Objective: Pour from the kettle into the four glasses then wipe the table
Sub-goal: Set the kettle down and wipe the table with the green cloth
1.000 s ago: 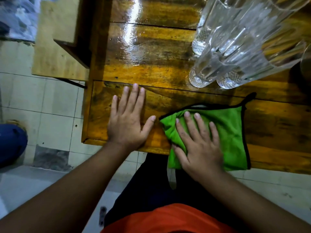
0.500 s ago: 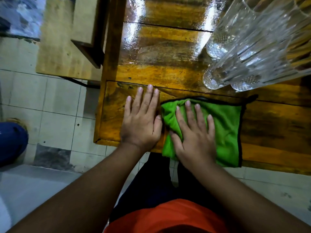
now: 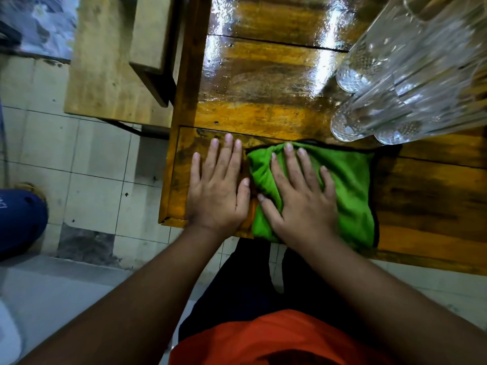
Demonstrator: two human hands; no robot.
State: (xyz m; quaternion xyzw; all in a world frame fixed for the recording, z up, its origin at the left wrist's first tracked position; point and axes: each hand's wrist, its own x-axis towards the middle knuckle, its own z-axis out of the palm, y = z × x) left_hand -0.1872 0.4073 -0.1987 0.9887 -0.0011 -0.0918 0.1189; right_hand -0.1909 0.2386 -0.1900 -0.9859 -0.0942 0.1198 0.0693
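While the left hand (image 3: 217,191) lies flat, fingers spread, on the tabletop (image 3: 263,111), the right hand (image 3: 300,198) presses one green cloth (image 3: 353,185) open-palmed near the front edge; three glass bases (image 3: 350,80) show behind.

Strong white glare is reflected from the wet table (image 3: 263,75). The glasses (image 3: 411,75) are stretched and blurred by wide-angle distortion; lower edges are dim.

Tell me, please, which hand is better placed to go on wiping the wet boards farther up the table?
The right hand: it lies flat on the green cloth, just short of the glossy wet boards. The left hand rests on bare wood beside the cloth, seemingly only bracing.
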